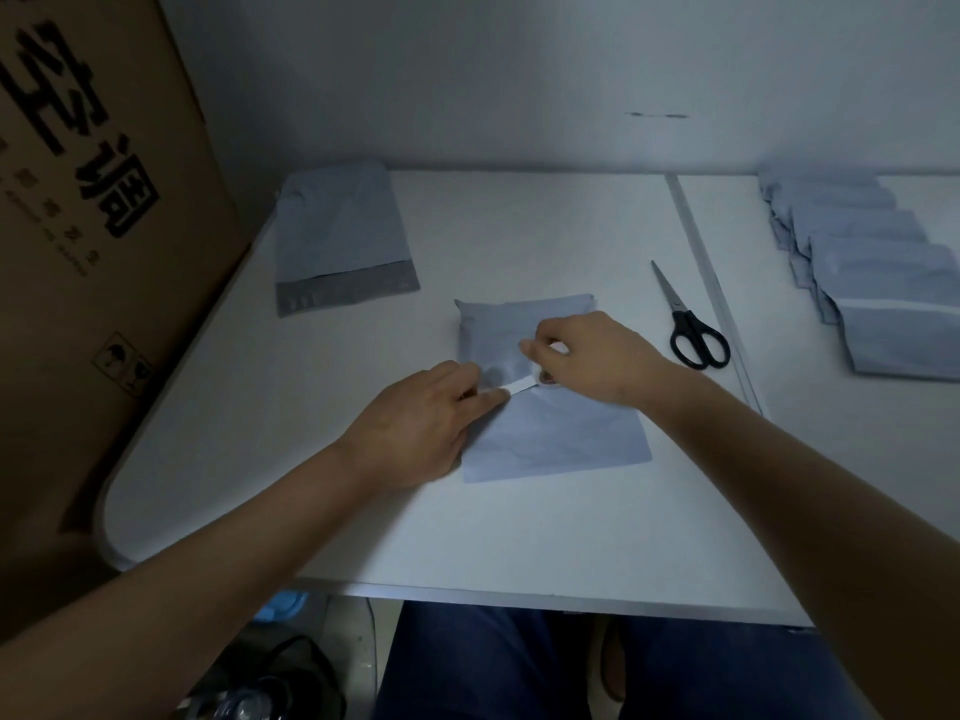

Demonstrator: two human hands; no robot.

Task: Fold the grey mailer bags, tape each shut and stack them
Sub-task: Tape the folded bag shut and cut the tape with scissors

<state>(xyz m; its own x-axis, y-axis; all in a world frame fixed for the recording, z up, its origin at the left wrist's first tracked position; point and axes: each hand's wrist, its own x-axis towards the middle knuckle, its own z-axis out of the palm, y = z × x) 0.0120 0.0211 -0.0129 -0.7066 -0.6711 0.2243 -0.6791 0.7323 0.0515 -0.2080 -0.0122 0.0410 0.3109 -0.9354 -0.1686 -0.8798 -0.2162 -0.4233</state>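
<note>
A folded grey mailer bag [550, 397] lies flat on the desk [519, 537] directly beneath both hands, its upper part doubled over the lower. Across the fold a short white strip of tape [519, 385] is stretched between the hands. Its free end is pinched by the curled fingers of the left hand [415, 423], whose heel rests on the bag's left edge, probably so that the fold is held down while the strip is drawn. The right hand [587, 356] is closed around what appears to be a small tape roll [546, 377], mostly hidden under the fingers; the strip seems to be pulled out from it so that it can be laid over the flap. The taping step is judged to be under way and the strip not yet pressed down or cut. Just beyond the right hand, black-handled scissors [691, 324] are left shut and within reach, likely for cutting the tape. Further out past the right hand, an overlapping row of finished bags [883, 283] is laid out. Beyond the left hand, an unfolded mailer bag [340, 236] with its darker flap showing is kept waiting. A large cardboard box [93, 226] stands beside the left forearm; what it holds cannot be seen.
</note>
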